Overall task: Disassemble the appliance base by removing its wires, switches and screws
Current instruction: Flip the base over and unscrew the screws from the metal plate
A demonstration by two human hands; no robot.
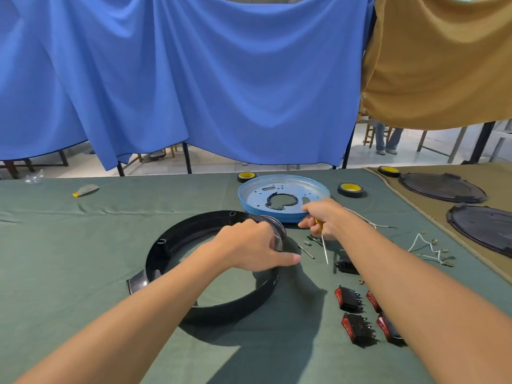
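A green woven cloth covers the table, creased near its far edge, where a small grey wedge with a yellow tip lies at the left. The appliance base, a glossy black plastic ring with an open middle, sits left of centre on the cloth. The left hand grasps its far right rim at a rounded handle piece, fingers curled over the edge and thumb stretched out to the right; the forearm crosses the ring and hides part of its near wall. Just behind lies a shallow round blue metal pan, drilled with small holes and cut open in the middle. In front of its near rim the right hand clasps a yellow-handled screwdriver, its thin steel shaft pointing toward the person. Loose screws lie beside the tip. A black and yellow tape roll stands right of the pan. Four red and black rocker switches lie partly under the right forearm, with white wires further right. Two dark round plates rest on a tan cloth.
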